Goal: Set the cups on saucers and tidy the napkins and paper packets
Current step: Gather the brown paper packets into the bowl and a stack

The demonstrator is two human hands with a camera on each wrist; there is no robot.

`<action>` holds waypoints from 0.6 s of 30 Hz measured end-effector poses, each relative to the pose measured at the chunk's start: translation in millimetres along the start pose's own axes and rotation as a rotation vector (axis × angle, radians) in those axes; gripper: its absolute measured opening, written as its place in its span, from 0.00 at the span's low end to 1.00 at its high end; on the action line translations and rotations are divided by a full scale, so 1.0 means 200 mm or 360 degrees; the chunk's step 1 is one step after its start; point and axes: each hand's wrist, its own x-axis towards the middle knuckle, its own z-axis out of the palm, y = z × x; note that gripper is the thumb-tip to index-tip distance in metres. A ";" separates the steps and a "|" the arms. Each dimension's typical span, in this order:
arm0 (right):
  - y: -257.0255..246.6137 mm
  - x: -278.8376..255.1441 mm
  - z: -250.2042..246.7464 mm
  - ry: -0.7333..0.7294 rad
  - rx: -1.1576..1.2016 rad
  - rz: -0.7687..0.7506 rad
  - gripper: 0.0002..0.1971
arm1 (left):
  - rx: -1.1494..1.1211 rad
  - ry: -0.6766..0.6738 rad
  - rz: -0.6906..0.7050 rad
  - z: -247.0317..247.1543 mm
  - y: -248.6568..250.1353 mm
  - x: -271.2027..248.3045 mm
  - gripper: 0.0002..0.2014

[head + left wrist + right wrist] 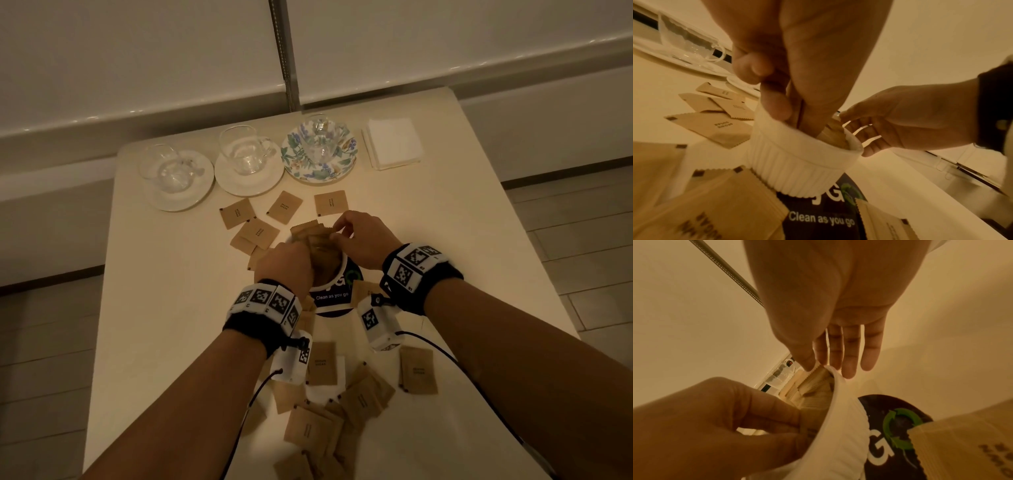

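A white ribbed ramekin [343, 266] [797, 165] [842, 434] stands mid-table on a black round coaster [332, 299]. Brown paper packets [310, 233] [835, 134] stand upright inside it. My left hand [301, 253] [795, 112] reaches into the ramekin from the near left and grips a bunch of these packets. At the far rim, my right hand [337, 229] [813, 365] pinches a packet's top edge between thumb and forefinger, its other fingers straight. Three glass cups [164, 168] [245, 150] [320, 140] sit on saucers along the back. A white napkin stack [392, 142] lies at the back right.
Loose brown packets [284, 207] lie between the ramekin and the saucers. Several more packets [318, 428] are heaped near the table's front edge, under my forearms. Wrist cables hang beside them. The table's left and right edges drop to a tiled floor.
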 end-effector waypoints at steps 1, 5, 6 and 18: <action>0.00 0.00 -0.01 -0.0014 0.0001 0.0009 0.11 | -0.0008 0.0012 0.0000 0.00 0.00 0.00 0.05; 0.02 -0.05 -0.06 -0.0001 0.0015 0.0126 0.09 | -0.0077 0.0012 -0.0044 -0.02 -0.02 0.00 0.05; 0.04 -0.07 -0.07 0.0018 -0.0007 0.0156 0.08 | -0.0092 -0.0014 -0.0044 -0.02 -0.03 0.00 0.06; 0.23 -0.39 0.08 -0.0210 -0.0848 0.0192 0.21 | -0.0900 0.0496 -0.0084 0.01 -0.21 -0.24 0.06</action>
